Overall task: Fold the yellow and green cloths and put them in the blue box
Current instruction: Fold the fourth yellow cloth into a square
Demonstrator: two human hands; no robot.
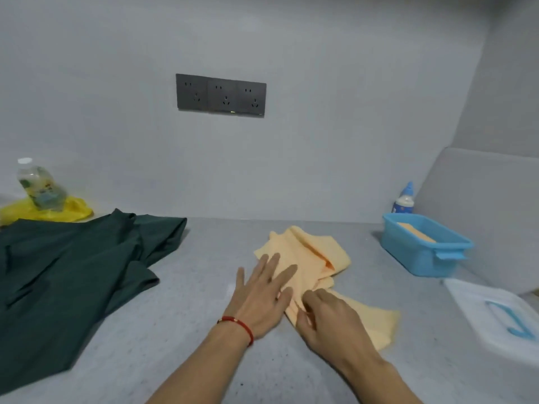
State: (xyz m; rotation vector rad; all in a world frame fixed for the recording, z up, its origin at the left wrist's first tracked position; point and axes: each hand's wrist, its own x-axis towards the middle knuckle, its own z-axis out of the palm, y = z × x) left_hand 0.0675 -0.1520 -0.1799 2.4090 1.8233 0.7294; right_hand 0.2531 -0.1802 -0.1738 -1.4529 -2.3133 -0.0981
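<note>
Yellow cloth (309, 258): soft, light, limp; partly bunched on the grey counter (204, 301), left of the blue box (420, 258).

The left hand (262, 298) lies flat on its near-left part, fingers straight and spread. The right hand (326, 319) appears to pinch a fold at the near edge with curled fingers. It likely creases easily and slides; take hold at corners or hems. The green cloth (67, 275) lies unfolded, well apart to the left. A folded yellow item already sits inside the box.
</note>
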